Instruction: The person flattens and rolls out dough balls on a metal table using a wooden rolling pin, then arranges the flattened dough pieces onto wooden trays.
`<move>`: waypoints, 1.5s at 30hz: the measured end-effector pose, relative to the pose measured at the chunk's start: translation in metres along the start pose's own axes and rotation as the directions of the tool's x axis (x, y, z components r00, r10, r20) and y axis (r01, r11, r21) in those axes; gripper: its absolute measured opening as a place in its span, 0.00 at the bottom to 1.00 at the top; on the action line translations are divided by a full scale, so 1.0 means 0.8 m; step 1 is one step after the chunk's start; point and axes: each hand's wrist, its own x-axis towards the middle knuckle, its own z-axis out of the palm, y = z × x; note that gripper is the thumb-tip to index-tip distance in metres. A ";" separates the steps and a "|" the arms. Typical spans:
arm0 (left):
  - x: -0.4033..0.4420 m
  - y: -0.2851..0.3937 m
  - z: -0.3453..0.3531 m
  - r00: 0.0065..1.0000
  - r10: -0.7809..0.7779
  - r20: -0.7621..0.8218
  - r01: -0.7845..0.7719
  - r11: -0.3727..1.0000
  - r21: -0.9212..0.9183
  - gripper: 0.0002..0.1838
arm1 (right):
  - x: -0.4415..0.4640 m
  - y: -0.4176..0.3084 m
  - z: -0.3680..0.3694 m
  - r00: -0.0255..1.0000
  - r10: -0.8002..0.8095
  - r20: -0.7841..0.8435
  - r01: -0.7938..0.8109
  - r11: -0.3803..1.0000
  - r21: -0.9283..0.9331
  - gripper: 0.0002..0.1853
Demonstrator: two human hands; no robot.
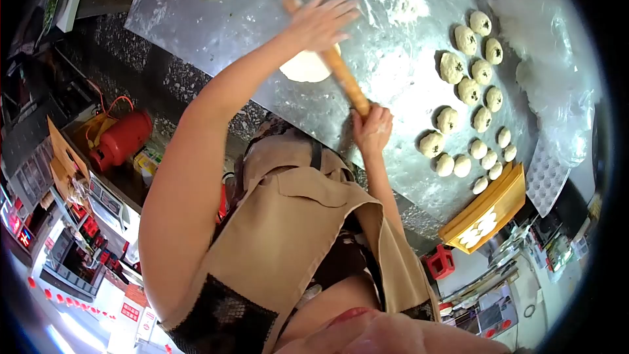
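A broad, grey metal tabletop (262, 33), dusted with flour, filled the far part of the scene, and at its near edge stood the person in a tan cloth garment (282, 213) with black lace patches. Clear, crumpled plastic sheeting (557, 59) covered the far right side, and a yellow, oblong plastic box (504, 203) with white markings sat at the right edge of the metal. Well apart, to the left, was a red, rounded metal cylinder (128, 136). A long, brown wooden rolling pin (346, 80) slanted across the tabletop, its far end to the left and its near end to the right. The left hand (321, 23) lay over the far part of the pin, fingers stretched out and a little apart; the right hand (373, 130) had its fingers curled around the near end. Beneath the pin, between the two hands, spread a thin, pale, round sheet of dough (306, 68), most of it showing on the left. Rounded, dark-specked dough lumps (468, 90) were clustered on the right, with smaller, plain cream dough balls (462, 166) nearer, beside the box.
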 end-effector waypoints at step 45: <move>-0.241 -0.038 -0.023 0.595 -0.723 -0.350 0.783 0.621 0.048 0.34 | 0.225 -0.101 0.037 0.862 -0.482 -0.159 0.461 0.874 -0.152 0.31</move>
